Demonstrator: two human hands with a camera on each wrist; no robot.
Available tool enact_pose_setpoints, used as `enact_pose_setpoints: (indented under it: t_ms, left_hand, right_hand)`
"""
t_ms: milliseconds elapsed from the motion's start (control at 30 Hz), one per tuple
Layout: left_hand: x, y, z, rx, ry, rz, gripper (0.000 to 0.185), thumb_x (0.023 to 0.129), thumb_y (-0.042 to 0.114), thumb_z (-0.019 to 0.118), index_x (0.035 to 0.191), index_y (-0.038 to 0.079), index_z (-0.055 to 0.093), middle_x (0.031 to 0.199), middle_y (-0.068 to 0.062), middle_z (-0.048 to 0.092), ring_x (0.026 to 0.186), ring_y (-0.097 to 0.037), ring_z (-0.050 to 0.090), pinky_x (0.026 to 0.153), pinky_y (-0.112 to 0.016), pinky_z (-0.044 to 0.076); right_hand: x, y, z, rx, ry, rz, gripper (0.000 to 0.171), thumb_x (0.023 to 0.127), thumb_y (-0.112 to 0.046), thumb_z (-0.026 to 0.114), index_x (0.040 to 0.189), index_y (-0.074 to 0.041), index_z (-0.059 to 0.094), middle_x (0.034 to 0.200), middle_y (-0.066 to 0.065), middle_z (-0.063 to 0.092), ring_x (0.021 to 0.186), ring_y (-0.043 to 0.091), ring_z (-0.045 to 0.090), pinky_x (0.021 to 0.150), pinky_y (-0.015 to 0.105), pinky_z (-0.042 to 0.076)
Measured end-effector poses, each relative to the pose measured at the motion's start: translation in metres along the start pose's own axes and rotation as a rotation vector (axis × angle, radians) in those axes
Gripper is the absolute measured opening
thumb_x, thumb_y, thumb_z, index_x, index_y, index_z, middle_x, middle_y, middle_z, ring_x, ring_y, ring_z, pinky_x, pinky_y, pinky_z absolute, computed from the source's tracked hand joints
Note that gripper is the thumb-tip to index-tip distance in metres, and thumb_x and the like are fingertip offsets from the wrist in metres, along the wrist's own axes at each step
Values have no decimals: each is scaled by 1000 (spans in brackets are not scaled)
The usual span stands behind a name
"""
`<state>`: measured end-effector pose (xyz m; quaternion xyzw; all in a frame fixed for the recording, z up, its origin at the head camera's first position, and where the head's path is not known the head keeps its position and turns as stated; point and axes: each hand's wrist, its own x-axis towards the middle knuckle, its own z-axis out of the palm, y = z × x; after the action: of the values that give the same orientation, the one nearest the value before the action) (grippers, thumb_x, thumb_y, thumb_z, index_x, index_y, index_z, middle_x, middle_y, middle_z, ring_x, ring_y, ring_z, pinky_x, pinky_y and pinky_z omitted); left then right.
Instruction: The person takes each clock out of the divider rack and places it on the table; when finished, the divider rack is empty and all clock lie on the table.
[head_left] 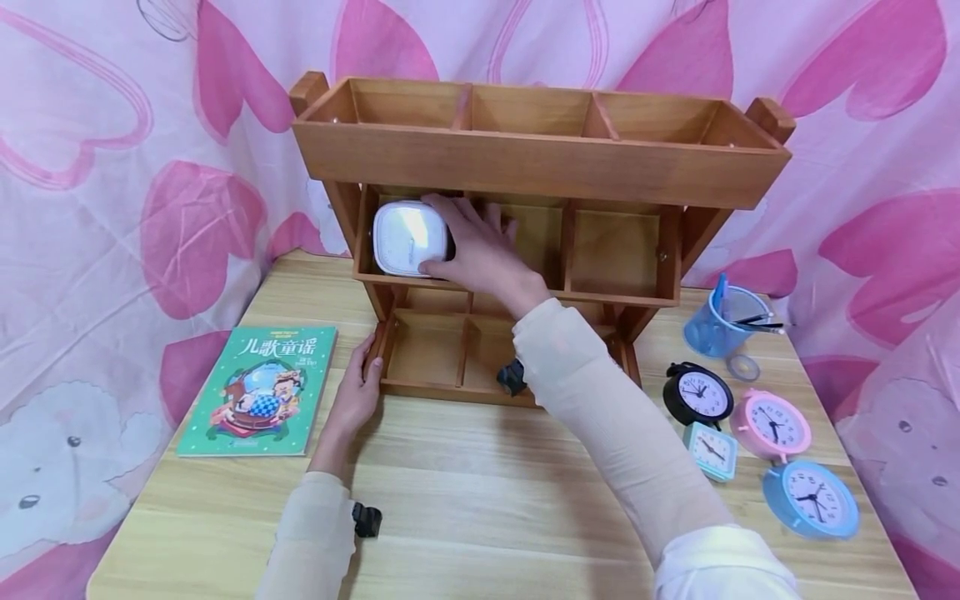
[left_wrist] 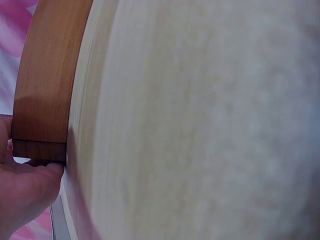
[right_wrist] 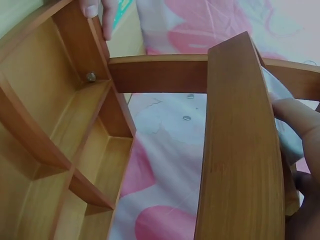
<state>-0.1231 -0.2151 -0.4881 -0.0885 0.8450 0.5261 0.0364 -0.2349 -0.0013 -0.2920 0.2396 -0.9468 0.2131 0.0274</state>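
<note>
A three-tier wooden shelf [head_left: 540, 167] with divided trays stands at the back of the table. My right hand [head_left: 480, 250] grips the right side of a glossy white rounded-square box [head_left: 408, 237] in the left compartment of the middle tier. Its thumb lies at the lower edge, and fingers go over the upper right corner. The right wrist view shows the box [right_wrist: 288, 137] partly hidden behind the tray's front board. Down at the bottom tier, my left hand [head_left: 352, 400] holds the left end panel; the left wrist view shows thumb and fingers on either side of the wood [left_wrist: 45, 75].
A green picture book [head_left: 258, 392] lies to the left. On the right are a black alarm clock [head_left: 699, 394], a pink one [head_left: 771, 423], a small mint square one [head_left: 710, 452] and a blue one [head_left: 810, 500]. Behind them stands a blue pen cup [head_left: 712, 329] beside a tape ring [head_left: 743, 367].
</note>
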Motion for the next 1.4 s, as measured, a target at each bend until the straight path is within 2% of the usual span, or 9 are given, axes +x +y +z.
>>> enact_pose_setpoints:
  t_ms: [233, 400, 567, 667, 833, 933, 1033, 1200, 1400]
  left_hand:
    - [3, -1, 3, -4, -21, 4, 53, 106, 32, 32, 156, 28, 14, 161, -8, 15, 146, -31, 17, 118, -51, 16]
    - [5, 1, 8, 8, -28, 12, 53, 106, 33, 31, 156, 27, 15, 161, -8, 16, 146, -31, 17, 117, -53, 16]
    - [7, 5, 10, 21, -45, 22, 53, 106, 35, 30, 156, 32, 13, 162, -8, 15, 146, -32, 17, 117, -54, 17]
    - [8, 5, 11, 15, -50, 14, 53, 106, 36, 30, 156, 33, 13, 162, -7, 14, 146, -32, 16, 117, -54, 17]
    - [6, 3, 7, 18, -40, 4, 52, 106, 35, 30, 155, 34, 14, 161, -8, 17, 145, -34, 19, 116, -54, 17]
    - [6, 3, 5, 30, -36, 3, 52, 106, 35, 30, 155, 34, 14, 161, -9, 17, 145, -34, 20, 116, -54, 18]
    - [5, 2, 1, 42, -36, 5, 53, 106, 36, 30, 155, 35, 13, 161, -9, 17, 145, -35, 20, 116, -55, 18]
    - [4, 0, -5, 38, -35, 1, 53, 105, 36, 30, 155, 35, 13, 161, -10, 16, 145, -35, 20, 116, -55, 17]
    - [4, 1, -10, 27, -43, -22, 53, 105, 36, 30, 155, 37, 11, 161, -9, 15, 145, -35, 20, 116, -56, 16]
  right_hand:
    - [-4, 9, 0, 188, 74, -17, 66, 83, -46, 73, 140, -47, 40, 143, -8, 47, 129, 30, 33, 102, 53, 22]
    - [-8, 12, 2, 325, 184, 0, 55, 82, -43, 75, 133, -43, 54, 138, -13, 53, 133, 27, 31, 105, 51, 15]
    - [-15, 16, -2, 499, 329, -44, 48, 82, -33, 77, 128, -30, 63, 115, -8, 66, 112, 13, 50, 102, 37, 30]
    - [-23, 17, -8, 646, 385, -86, 46, 83, -26, 77, 127, -19, 65, 108, 0, 69, 101, 7, 58, 90, 29, 44]
    - [-54, 18, -15, 867, 438, -108, 43, 86, -17, 74, 128, -12, 64, 109, 8, 69, 97, 13, 62, 81, 28, 51]
    - [-80, 25, -15, 950, 424, -129, 41, 88, -12, 71, 128, -9, 63, 111, 10, 68, 93, 20, 65, 76, 28, 54]
    - [-109, 38, -12, 941, 374, -94, 38, 89, -10, 70, 126, -10, 64, 112, 8, 68, 94, 20, 65, 77, 29, 55]
    - [-162, 72, 3, 847, 293, 63, 38, 91, -17, 69, 128, -13, 63, 115, 6, 67, 99, 18, 64, 84, 26, 54]
    - [-229, 121, 18, 777, 296, 280, 38, 94, -20, 65, 131, -10, 61, 116, 0, 64, 97, 10, 62, 79, 19, 53]
